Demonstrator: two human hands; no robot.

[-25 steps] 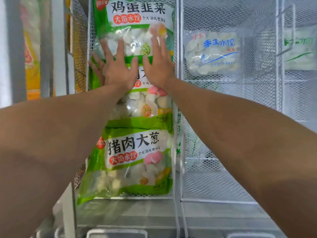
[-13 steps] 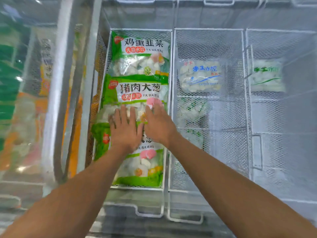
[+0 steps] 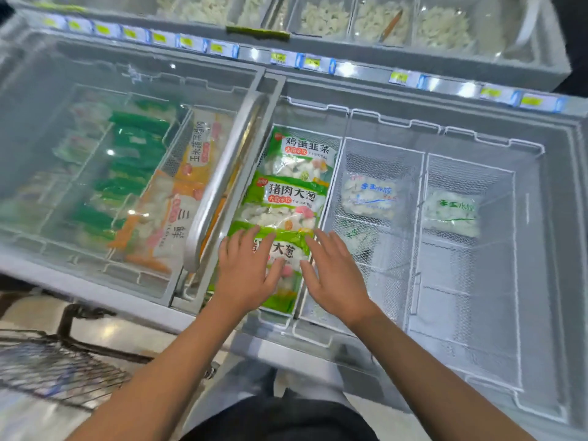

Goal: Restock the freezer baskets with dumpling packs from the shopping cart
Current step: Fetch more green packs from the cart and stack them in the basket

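Three green dumpling packs lie in a row in the left wire basket of the open freezer. The nearest pack lies under both hands. My left hand rests flat on its left half, fingers spread. My right hand lies flat over the pack's right edge and the basket's rim. Neither hand grips anything. Beyond them lie the middle pack and the far pack. The shopping cart shows at the lower left as a dark wire frame.
The middle basket holds a clear blue-print pack. The right basket holds a clear green-print pack. The slid-back glass lid with its metal handle covers orange and green packs at left. A bulk counter runs along the top.
Both hands have slid from the far pack back along the row to the nearest pack. My head has pulled back, so the whole freezer and the cart now show.
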